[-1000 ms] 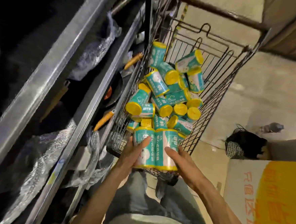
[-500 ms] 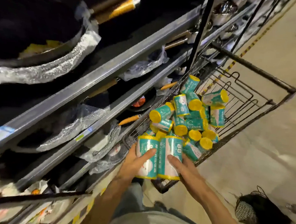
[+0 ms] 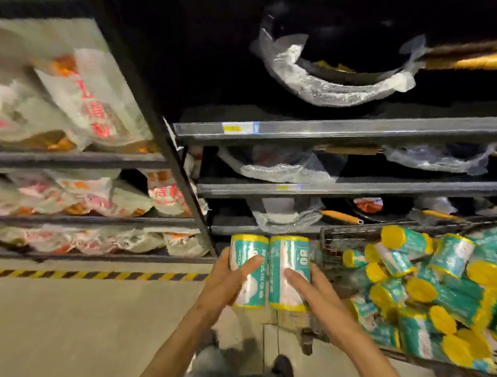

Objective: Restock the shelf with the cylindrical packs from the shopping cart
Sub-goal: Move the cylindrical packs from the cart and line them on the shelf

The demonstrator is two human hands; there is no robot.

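Two teal cylindrical packs with yellow end bands, held upright and side by side, touching each other, out in front of the body. The left pack (image 3: 246,272) sits in the left hand (image 3: 225,286); its fingers (image 3: 249,266) are curled across the front of the pack, clamped on it. The right pack (image 3: 287,272) is pressed from the right by the right hand (image 3: 317,294); its fingers (image 3: 295,278) lie nearly straight and slightly spread across the face of the pack, flat against it rather than wrapped around.

Both packs are clear of the shopping cart (image 3: 330,241), just to its left, and over the floor (image 3: 70,317) in front of the shelf unit. The cart's wire basket, at lower right, holds a loose heap of packs (image 3: 440,293) of the same kind, lying at all angles, yellow caps showing.

Shelf edge (image 3: 348,133) straight ahead, grey, with a small price label. Above it a dark pan (image 3: 337,74) partly wrapped in bubble film, wooden handle to the right. The lower tiers carry more film-wrapped pans with orange handles. The bay to the left is filled with white bags (image 3: 94,101) printed in red; the print is too blurred to read. A yellow-black striped line (image 3: 88,274) runs along the floor at the shelf's base. The whole view is motion-blurred.
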